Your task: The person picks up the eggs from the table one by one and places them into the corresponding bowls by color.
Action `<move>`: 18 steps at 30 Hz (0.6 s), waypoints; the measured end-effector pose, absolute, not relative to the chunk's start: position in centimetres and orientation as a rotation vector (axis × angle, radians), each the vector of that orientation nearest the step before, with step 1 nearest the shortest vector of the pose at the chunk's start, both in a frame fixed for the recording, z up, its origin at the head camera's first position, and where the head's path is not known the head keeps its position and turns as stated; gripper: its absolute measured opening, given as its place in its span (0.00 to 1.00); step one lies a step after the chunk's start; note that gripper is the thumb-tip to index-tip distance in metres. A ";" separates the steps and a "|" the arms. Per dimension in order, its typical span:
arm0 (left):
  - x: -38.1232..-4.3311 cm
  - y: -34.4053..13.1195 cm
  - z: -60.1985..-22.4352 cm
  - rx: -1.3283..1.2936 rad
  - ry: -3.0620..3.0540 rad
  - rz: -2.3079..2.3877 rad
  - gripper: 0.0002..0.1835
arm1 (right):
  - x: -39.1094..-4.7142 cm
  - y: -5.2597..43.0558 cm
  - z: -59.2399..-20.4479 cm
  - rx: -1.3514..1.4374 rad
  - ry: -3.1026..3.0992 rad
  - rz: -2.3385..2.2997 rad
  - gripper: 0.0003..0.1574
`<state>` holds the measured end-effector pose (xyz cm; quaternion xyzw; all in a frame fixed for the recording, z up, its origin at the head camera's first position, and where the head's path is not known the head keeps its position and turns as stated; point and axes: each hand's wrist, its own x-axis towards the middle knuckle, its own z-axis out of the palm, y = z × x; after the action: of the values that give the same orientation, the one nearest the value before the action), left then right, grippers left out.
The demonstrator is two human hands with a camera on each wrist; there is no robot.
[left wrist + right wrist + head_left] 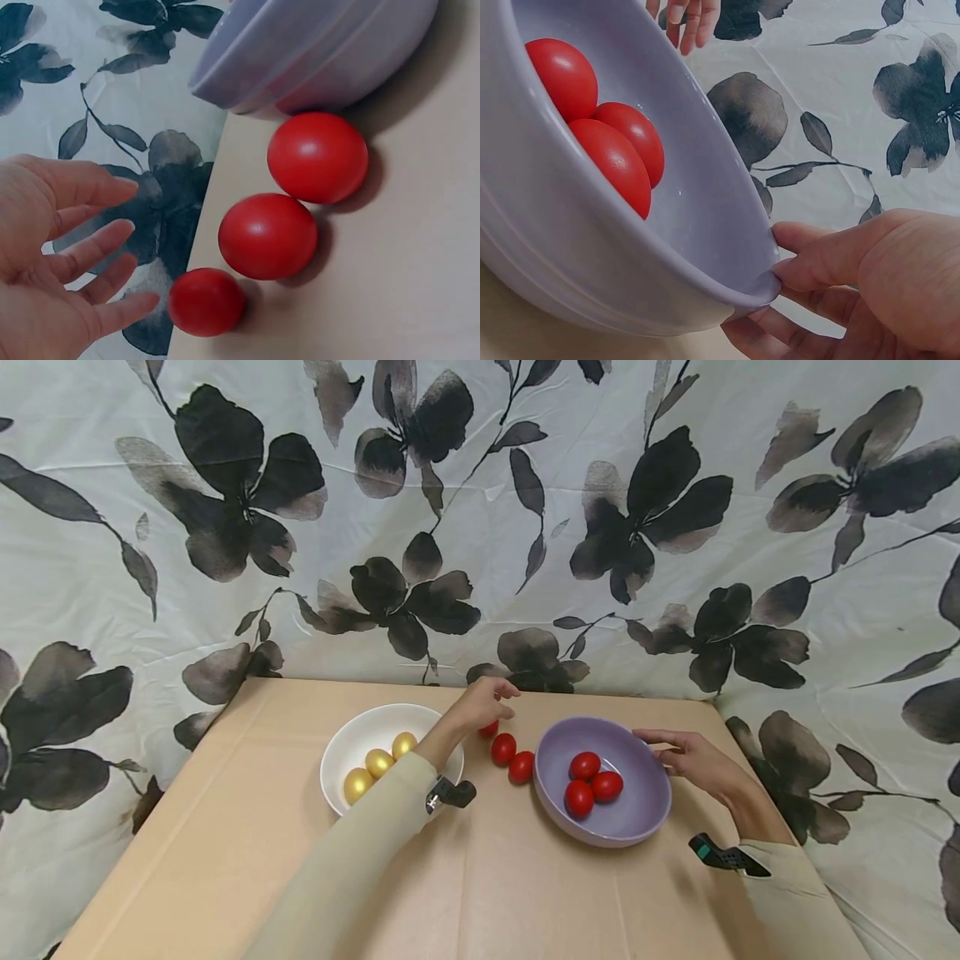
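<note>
A purple bowl stands on the table holding three red eggs, clustered toward its near side. At the bowl's right rim my right hand pinches the edge, which the right wrist view shows with the thumb and fingers about the rim. My left hand hovers near the farthest of three loose red eggs, its fingers spread loosely with nothing in them. Those loose eggs form a slanting row left of the purple bowl; the left wrist view shows the far egg, middle egg and near egg.
To the left sits a white bowl with three gold eggs visible, partly hidden behind my left forearm. The tan table ends at the back against a white cloth printed with dark flowers.
</note>
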<state>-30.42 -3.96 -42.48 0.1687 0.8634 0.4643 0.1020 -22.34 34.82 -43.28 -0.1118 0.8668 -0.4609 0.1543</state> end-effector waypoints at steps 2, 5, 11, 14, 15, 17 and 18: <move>-30.6 -3.9 -42.6 0.480 2.568 1.346 0.18 | -22.3 34.9 -43.3 -0.322 2.488 -1.324 0.29; -30.8 -4.0 -42.8 0.436 2.595 1.295 0.19 | -22.4 34.9 -43.3 -0.325 2.488 -1.327 0.29; -31.5 -4.0 -43.3 0.371 2.636 1.184 0.20 | -22.5 34.9 -43.4 -0.335 2.488 -1.324 0.29; -31.7 -3.9 -43.6 0.369 2.663 1.125 0.19 | -22.5 34.9 -43.3 -0.332 2.490 -1.322 0.29; -31.7 -3.9 -43.6 0.369 2.678 1.097 0.20 | -22.4 34.8 -43.3 -0.328 2.490 -1.319 0.29; -31.7 -3.8 -43.7 0.374 2.708 1.034 0.20 | -22.4 34.8 -43.1 -0.322 2.489 -1.316 0.29; -31.7 -3.8 -43.8 0.377 2.725 0.998 0.20 | -22.3 34.7 -43.1 -0.317 2.488 -1.315 0.30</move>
<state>-31.71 -3.79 -43.77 0.1281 0.9258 0.3390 0.1074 -22.34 34.72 -43.06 -0.1107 0.8681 -0.4587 0.1542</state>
